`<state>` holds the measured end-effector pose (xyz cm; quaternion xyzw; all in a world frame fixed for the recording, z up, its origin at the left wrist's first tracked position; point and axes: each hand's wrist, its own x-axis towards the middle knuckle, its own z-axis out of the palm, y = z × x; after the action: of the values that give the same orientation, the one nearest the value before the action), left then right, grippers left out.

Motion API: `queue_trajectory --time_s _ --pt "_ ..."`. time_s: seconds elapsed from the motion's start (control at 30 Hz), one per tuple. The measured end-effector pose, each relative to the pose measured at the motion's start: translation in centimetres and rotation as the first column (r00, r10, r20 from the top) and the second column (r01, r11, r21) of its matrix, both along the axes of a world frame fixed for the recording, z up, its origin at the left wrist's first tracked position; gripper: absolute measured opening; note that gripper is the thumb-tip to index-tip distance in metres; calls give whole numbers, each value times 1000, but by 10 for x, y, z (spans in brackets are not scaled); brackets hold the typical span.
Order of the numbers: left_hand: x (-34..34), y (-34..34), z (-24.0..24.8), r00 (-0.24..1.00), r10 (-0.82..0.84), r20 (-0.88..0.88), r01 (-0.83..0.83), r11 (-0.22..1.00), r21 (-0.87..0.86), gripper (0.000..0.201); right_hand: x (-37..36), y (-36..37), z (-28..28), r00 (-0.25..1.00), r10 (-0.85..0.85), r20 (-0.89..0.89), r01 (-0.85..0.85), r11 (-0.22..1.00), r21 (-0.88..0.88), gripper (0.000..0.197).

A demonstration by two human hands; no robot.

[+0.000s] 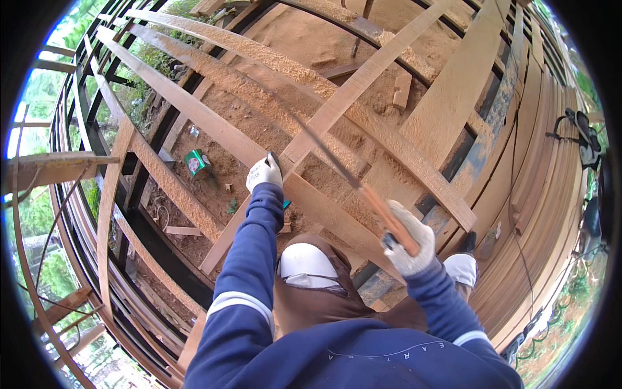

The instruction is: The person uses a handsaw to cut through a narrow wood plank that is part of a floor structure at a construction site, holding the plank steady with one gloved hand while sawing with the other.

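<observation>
My right hand, in a white work glove, is closed round the straight wooden handle of a long tool that looks like a handsaw. Its thin dark blade, smeared by motion, slants up and left over a diagonal plank. In a matching glove, my left hand is closed at the edge of a wooden board, close to where it crosses that plank. Something dark shows at the left fingertips, too small to name. The fingers' undersides are hidden.
Sawdust-covered beams and dark metal joists cross above bare soil. A green can lies on the ground at the left. Long stacked planks run along the right, with a black cable across them. My knee is close to the board.
</observation>
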<state>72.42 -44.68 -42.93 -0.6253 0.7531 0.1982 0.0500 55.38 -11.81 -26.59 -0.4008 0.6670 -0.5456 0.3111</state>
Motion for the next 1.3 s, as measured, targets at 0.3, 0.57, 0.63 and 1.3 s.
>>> queue_trajectory --time_s 0.3,0.57,0.63,1.3 --pt "108 -62 -53 769 139 -624 259 824 503 75 12 49 -24 950 -63 -307 78 996 35 56" --pt "80 -9 16 960 -235 -151 270 916 296 100 18 55 -26 970 -13 -241 21 999 31 57" --pt "79 1 15 968 -233 -93 250 927 280 103 22 47 -23 957 -6 -291 6 1000 -1 57" --pt "67 83 19 984 -169 59 162 981 110 109 14 47 -22 903 172 -394 -151 985 84 59"
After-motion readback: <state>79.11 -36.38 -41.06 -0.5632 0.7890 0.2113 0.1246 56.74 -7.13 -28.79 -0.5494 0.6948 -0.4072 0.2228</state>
